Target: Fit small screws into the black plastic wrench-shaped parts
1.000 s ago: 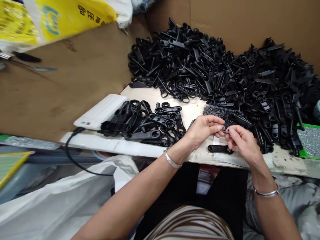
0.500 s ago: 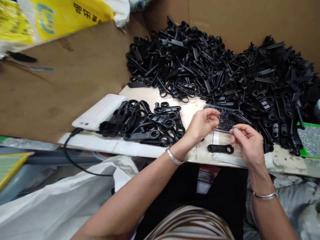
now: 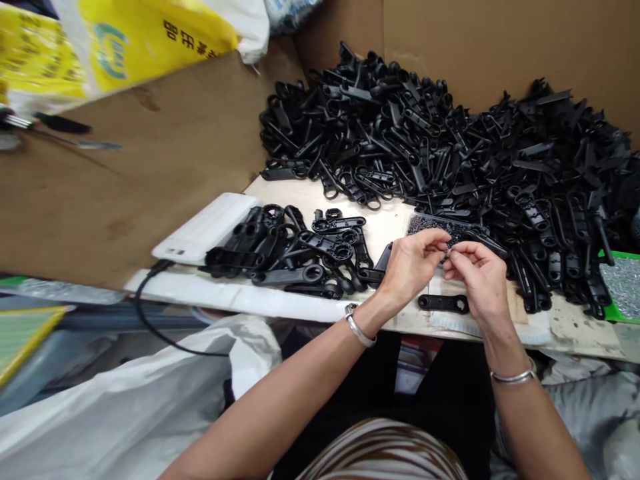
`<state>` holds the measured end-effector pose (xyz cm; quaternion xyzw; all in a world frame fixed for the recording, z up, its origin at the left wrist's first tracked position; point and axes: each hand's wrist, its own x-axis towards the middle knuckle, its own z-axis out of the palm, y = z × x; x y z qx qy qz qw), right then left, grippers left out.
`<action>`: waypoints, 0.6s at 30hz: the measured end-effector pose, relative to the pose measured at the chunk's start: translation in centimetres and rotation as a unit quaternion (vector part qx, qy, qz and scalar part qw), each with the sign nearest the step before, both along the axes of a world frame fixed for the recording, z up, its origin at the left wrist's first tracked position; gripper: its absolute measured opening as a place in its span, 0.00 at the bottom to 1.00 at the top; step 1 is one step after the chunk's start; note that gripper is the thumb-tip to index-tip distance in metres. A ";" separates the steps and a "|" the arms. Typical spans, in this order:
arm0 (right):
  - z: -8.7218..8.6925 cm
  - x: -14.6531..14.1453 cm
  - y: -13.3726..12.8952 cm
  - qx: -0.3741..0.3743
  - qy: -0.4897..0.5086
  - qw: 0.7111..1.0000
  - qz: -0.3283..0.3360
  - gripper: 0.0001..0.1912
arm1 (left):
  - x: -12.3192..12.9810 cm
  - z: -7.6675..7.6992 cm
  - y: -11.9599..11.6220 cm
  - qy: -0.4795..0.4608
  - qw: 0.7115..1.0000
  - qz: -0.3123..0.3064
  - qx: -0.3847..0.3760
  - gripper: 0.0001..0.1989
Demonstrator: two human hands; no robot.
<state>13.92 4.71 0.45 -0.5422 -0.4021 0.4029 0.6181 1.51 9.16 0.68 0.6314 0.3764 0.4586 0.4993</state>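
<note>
My left hand (image 3: 415,260) and my right hand (image 3: 475,270) meet fingertip to fingertip over the near side of a clear tray of small black pieces (image 3: 420,224). Both are pinched closed; whatever lies between the fingertips is too small to make out. Just below them a single black plastic arm (image 3: 443,304) lies flat on the table. Left of my left hand is a loose group of black arms (image 3: 310,250), one of them partly hidden by that hand.
Behind the tray rises a large heap of black plastic parts (image 3: 390,127) against cardboard. A white box (image 3: 205,227) with a black cable stands at the left. At the far right sits a green tray (image 3: 623,283) of small metal pieces.
My hands have come together; my right hand moved left and up toward my left hand, which shifted slightly right and down. The view has shifted a little.
</note>
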 end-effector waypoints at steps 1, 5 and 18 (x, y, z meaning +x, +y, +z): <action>0.0 -0.1 0.1 0.006 -0.011 1.000 -0.004 0.09 | 0.0 0.1 -0.1 0.008 1.000 0.006 0.004 0.14; 0.1 -0.4 0.4 0.016 -0.062 0.998 -0.029 0.08 | 0.1 0.4 -0.2 0.008 1.000 0.011 -0.019 0.16; -0.3 -0.6 0.6 0.052 -0.095 0.994 -0.026 0.08 | -0.3 0.2 0.6 -0.128 0.975 -0.035 -0.178 0.11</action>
